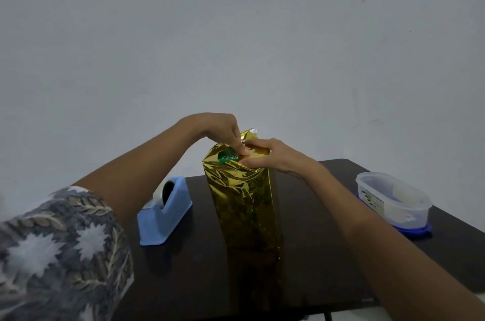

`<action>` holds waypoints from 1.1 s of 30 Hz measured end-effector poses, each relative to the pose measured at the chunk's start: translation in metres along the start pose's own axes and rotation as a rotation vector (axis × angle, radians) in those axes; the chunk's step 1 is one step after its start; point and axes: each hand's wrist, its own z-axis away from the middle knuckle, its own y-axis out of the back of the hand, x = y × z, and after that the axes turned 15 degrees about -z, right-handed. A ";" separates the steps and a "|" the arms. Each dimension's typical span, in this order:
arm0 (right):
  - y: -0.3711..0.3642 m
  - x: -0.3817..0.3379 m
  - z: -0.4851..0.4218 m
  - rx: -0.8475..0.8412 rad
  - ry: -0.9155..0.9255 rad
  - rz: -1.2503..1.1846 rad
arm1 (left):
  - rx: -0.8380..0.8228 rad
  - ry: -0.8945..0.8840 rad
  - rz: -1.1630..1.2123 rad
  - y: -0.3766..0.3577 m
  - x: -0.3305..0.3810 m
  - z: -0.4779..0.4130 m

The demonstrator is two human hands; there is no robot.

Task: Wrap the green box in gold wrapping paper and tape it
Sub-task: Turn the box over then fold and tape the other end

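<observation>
Two grips (left hand (221, 131), right hand (269, 155)) pinch gold paper (244, 205) atop box (227, 157).

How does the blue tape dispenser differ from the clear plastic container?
The tape dispenser is opaque light blue; the container is see-through over a dark blue base. The tape dispenser is a wedge holding a roll; the container is a rounded tub. The tape dispenser stands left of the wrapped box, the container right. Both rest on the table.

The shiny gold wrapping paper (244, 202) hides the green box (227, 158) except one small patch near its top. The contents of the clear plastic tub (393, 200) are too blurred to tell. The dark table (183, 281) runs off the bottom edge.
</observation>
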 end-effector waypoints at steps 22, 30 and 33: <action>-0.033 0.034 0.023 0.163 0.171 -0.561 | 0.807 0.703 0.933 -0.129 -0.118 0.055; -0.046 0.062 0.020 0.308 0.152 -0.553 | 0.491 0.899 0.956 -0.263 -0.131 0.036; -0.045 0.063 0.020 0.315 0.157 -0.539 | 0.470 1.002 0.721 -0.259 -0.121 0.033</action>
